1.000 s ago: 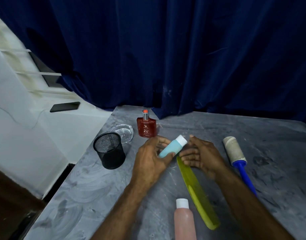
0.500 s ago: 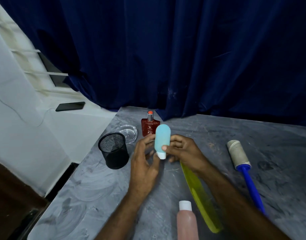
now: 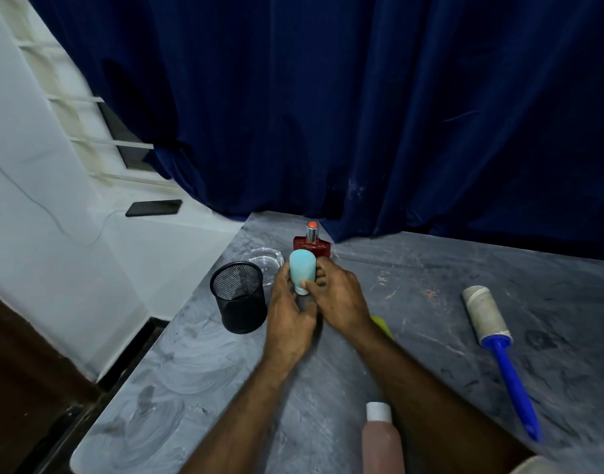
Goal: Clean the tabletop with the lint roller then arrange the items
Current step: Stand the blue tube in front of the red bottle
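Both hands hold a light blue tube (image 3: 302, 272) upright, cap end down, just in front of the red perfume bottle (image 3: 312, 242). My left hand (image 3: 288, 313) wraps its left side and my right hand (image 3: 338, 297) grips its right side and base. The lint roller (image 3: 492, 331), with a dirty white head and blue handle, lies on the grey tabletop (image 3: 413, 275) at the right, away from both hands. A yellow comb (image 3: 382, 325) is mostly hidden under my right forearm. A pink bottle with a white cap (image 3: 382, 443) stands near the front edge.
A black mesh cup (image 3: 239, 297) stands left of my hands, with a clear glass ashtray (image 3: 264, 263) behind it. A dark blue curtain (image 3: 362, 114) hangs behind the table. A phone (image 3: 153, 207) lies on the white ledge at the left.
The blue tube went from lying tilted between my hands to upright with its cap down. Both hands carried it toward the perfume bottle, covering most of the comb.
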Demonstrator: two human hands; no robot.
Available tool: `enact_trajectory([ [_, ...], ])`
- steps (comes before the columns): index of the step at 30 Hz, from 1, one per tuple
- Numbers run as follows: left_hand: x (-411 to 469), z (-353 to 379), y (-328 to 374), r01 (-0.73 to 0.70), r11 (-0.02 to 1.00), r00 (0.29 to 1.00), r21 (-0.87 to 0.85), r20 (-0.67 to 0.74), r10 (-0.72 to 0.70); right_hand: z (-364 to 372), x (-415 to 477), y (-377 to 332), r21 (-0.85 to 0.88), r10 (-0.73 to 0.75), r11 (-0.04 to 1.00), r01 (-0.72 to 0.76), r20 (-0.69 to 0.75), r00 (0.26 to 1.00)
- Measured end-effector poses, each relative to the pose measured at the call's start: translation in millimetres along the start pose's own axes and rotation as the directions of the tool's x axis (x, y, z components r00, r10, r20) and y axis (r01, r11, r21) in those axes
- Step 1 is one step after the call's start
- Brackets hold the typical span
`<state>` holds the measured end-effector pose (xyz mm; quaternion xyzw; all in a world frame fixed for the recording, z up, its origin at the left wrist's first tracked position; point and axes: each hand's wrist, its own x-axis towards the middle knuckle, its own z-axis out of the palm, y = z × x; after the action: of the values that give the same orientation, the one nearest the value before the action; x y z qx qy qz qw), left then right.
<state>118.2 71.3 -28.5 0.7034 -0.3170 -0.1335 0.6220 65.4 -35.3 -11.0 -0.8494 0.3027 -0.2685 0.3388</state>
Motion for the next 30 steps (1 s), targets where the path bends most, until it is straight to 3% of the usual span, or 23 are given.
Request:
enact_trajectory([
  [10,-6.7,-2.2,-4.9,0.02,0.999,0.998,-0.046,0.059,-0.018,-0.4,-9.2,3.8,-0.074,-0.015,0.997,0.015,-0.005,1.0],
  [30,-4.0,1.2,-18.6,0.043,0.998,0.998,0.052,0.051,-0.046,-3.1,-12.9,5.8,-0.018,0.032,0.999,-0.032,0.014,0.999],
])
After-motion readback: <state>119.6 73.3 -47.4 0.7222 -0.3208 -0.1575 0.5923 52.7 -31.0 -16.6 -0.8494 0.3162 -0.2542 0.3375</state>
